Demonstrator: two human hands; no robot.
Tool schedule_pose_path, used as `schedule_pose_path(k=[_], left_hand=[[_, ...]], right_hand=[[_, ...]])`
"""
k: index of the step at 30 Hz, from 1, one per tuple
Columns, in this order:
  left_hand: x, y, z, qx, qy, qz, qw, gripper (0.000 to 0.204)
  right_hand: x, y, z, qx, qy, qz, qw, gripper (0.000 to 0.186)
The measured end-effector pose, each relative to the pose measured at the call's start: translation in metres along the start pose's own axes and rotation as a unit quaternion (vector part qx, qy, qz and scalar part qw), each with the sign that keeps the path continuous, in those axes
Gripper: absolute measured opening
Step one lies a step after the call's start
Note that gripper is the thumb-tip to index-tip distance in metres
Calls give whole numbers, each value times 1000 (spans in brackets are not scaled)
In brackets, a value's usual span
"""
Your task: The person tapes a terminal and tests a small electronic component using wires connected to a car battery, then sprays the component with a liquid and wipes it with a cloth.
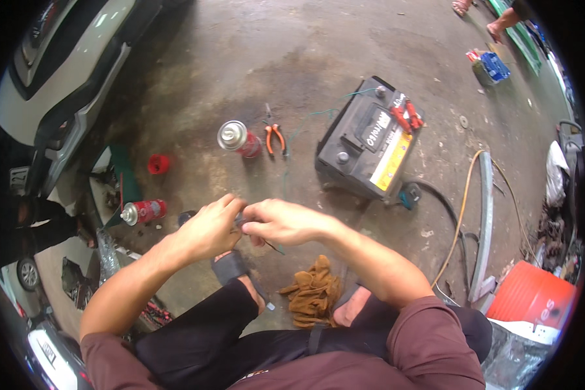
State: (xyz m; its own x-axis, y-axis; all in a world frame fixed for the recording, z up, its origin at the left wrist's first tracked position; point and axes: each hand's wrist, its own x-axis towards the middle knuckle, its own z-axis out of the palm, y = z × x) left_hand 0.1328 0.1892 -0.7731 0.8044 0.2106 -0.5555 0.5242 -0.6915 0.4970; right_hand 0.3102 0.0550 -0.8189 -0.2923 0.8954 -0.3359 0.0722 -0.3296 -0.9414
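Note:
My left hand point(212, 226) and my right hand point(283, 221) meet in front of me, above my sandalled foot. Fingers of both are closed around a small dark object point(239, 222), mostly hidden by them. Below the right hand a thin dark strand point(273, 247) sticks out; its kind is unclear. Beyond the hands, orange-handled pliers point(275, 139) lie on the floor beside an upright spray can point(239, 138). A large dark battery point(352, 155) stands to the right, with red clamps point(407, 117) on its top and a thin green wire point(351, 95) running from one post.
Brown work gloves point(313, 292) lie between my feet. At left are another red spray can point(143, 211), a red cap point(157, 164) and a parked car point(78, 71). A metal bar point(485, 221), cables and an orange-red bucket point(530, 299) are at right. Other people's feet show at the edges.

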Motion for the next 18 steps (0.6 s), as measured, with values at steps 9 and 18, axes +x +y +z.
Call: schedule_pose_path(k=[9,18], left_hand=[[-22,-33,11,81,160,44,983,45],[-15,-48,11,168,210,119,956,45]], right_hand=[[8,-4,49,-173,192,-36,965,31],[12,1,64,-210,309,-143,916,19]])
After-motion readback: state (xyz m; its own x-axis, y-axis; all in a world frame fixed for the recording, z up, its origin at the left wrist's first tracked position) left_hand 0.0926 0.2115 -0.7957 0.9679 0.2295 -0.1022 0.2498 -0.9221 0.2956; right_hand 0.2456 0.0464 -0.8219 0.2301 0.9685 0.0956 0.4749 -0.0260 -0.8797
